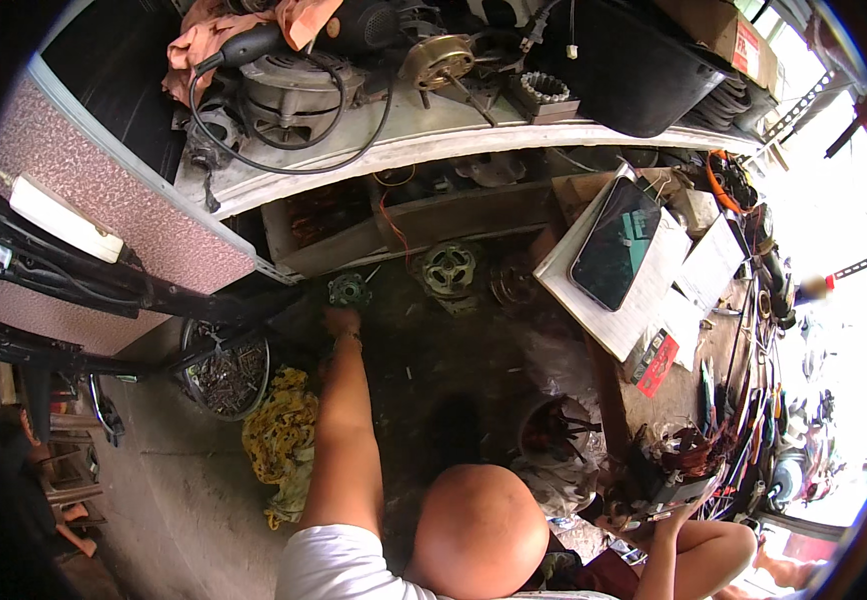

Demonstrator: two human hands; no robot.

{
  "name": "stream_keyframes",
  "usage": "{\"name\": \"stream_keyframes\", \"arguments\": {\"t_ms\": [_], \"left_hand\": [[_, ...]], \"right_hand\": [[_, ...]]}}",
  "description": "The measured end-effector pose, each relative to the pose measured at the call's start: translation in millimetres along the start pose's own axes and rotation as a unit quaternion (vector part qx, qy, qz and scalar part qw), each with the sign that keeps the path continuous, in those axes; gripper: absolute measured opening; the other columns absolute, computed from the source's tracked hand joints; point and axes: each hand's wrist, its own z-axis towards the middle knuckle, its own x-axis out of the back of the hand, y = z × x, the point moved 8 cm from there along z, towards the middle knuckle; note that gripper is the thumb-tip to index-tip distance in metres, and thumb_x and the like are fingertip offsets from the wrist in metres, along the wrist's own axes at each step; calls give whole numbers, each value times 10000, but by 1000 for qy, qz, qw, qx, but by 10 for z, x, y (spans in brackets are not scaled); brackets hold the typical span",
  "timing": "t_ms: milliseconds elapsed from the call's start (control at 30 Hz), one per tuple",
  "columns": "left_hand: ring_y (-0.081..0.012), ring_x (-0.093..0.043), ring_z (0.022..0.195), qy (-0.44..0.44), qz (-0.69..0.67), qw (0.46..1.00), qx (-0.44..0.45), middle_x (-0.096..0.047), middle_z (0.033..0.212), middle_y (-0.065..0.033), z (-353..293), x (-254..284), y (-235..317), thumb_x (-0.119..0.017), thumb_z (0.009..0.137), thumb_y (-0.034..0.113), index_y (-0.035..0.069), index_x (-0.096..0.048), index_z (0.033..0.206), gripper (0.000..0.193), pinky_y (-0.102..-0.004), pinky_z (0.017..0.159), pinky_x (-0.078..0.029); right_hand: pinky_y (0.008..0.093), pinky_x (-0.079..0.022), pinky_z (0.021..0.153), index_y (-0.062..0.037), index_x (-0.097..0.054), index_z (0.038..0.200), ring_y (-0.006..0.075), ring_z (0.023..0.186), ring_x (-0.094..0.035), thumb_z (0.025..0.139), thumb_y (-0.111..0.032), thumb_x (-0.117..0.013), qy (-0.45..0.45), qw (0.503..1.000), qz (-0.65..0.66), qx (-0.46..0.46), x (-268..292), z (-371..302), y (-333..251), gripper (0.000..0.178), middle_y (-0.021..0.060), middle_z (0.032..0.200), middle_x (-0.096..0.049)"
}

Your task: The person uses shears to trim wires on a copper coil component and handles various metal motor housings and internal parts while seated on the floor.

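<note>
My left arm is stretched far forward over the dark floor. My left hand (342, 321) is at a small greenish round metal motor cover (351, 290); its fingers are too dim to make out. To the right of that lies a larger open-spoked metal motor cover (449, 268). At the lower right my right hand (669, 522) is closed on a grey metal stator (682, 494) with a bundle of reddish copper windings (696, 452) above it. Part of that hand is hidden by the stator.
A bowl of screws (226, 372) and a yellow stained rag (282, 425) lie left of my arm. Ahead runs a white shelf (374, 158) bearing motor parts. A phone (616, 243) rests on a notebook (564, 268) at right, near many hand tools (754, 420).
</note>
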Motion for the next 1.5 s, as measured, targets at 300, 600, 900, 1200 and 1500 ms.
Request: {"name": "stream_keyframes", "arguments": {"t_ms": [300,600,900,1200,1500], "left_hand": [[-331,-498,1120,-110,-344,931,57,-370,1353,-145,-970,34,363,-508,840,38,78,-378,1311,491,-376,855,-467],[-279,-516,1081,-67,-276,867,-410,-431,1250,-98,-2382,1251,1447,-380,850,-40,91,-354,1272,443,-421,742,-546],[-272,-538,1079,-311,-570,617,-445,-477,1248,-109,-3625,2197,4214,-439,881,62,0,-402,1217,344,-491,956,-434],[-250,-265,1304,-220,-463,713,-478,-312,1394,-156,-3241,1624,4411,-592,824,278,33,-312,1360,652,-436,1049,-214],[-237,-357,1278,-90,-366,678,-631,-381,1375,-131,-3243,1627,3809,-554,867,126,8,-374,1330,511,-369,1013,-336]], "right_hand": [[466,-205,1054,-20,-338,1356,328,1271,-329,841,-489,-349,24,996,-82,23,-36,79,-149,696,171,1381,-365],[444,-229,1032,-31,-379,1330,340,1243,-357,842,-378,-421,-8,999,-38,9,106,517,-1626,600,191,1351,-391],[471,-169,1054,-71,-375,1336,332,1250,-357,793,-226,-472,-16,1000,-19,9,133,543,-1706,573,163,1354,-401],[471,-146,1061,-75,-380,1341,314,1268,-338,809,-265,-444,-14,998,-53,-1,151,507,-1753,569,145,1361,-402],[447,-192,1042,-56,-389,1335,311,1258,-357,845,-359,-405,-1,999,-22,35,103,489,-1603,576,149,1350,-409]]}}
